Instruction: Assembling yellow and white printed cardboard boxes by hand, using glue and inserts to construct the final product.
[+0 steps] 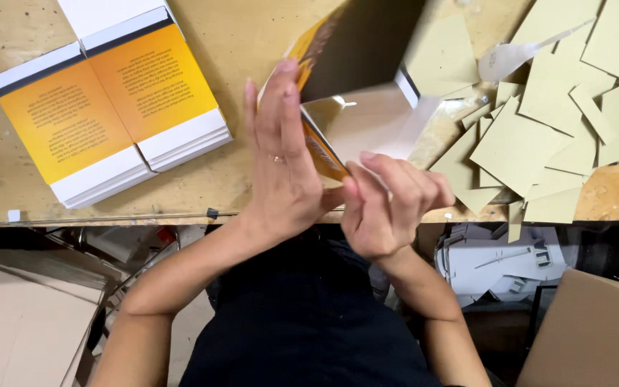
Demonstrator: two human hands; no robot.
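Observation:
I hold a partly folded carton [356,86] above the near edge of the wooden workbench [238,43]. It is orange and black outside and silvery inside. My left hand [281,161] lies flat with straight fingers against the carton's orange left side. My right hand [388,201] curls its fingers at the carton's lower flap, thumb against the left palm. The carton's far end is blurred.
Two stacks of flat orange-and-white carton blanks [109,100] lie at the left of the bench. A heap of pale green card offcuts [553,122] covers the right. Below the bench edge are brown cardboard sheets [16,322], a brown box [596,337] and grey scraps [496,261].

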